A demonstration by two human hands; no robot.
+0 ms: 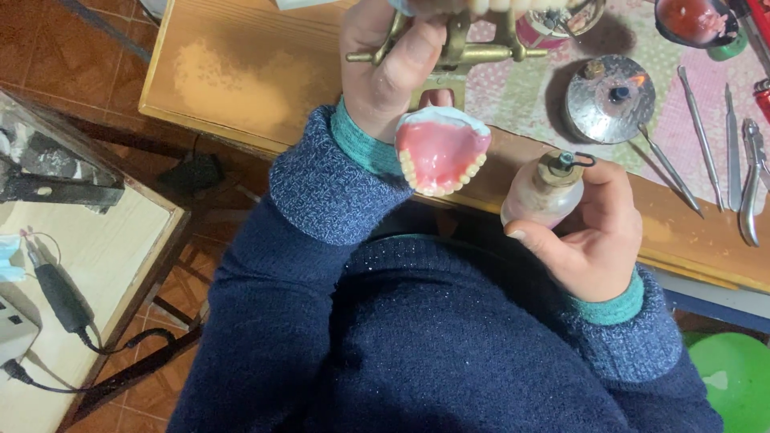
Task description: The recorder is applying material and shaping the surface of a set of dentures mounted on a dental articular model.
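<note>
Holding brass articulator (449, 48) with denture (441, 152) in left hand (385, 72), grip clamped; right hand (597, 232) gripping torch bottle (545, 192). Next likely needing careful flame aim.

Tight on the right, roomy on the left

Bare wooden bench (241, 72) at upper left is open; upper right is crowded by the lit spirit lamp (609, 98), metal hand tools (742, 176) and a red-filled bowl (696, 20).
</note>
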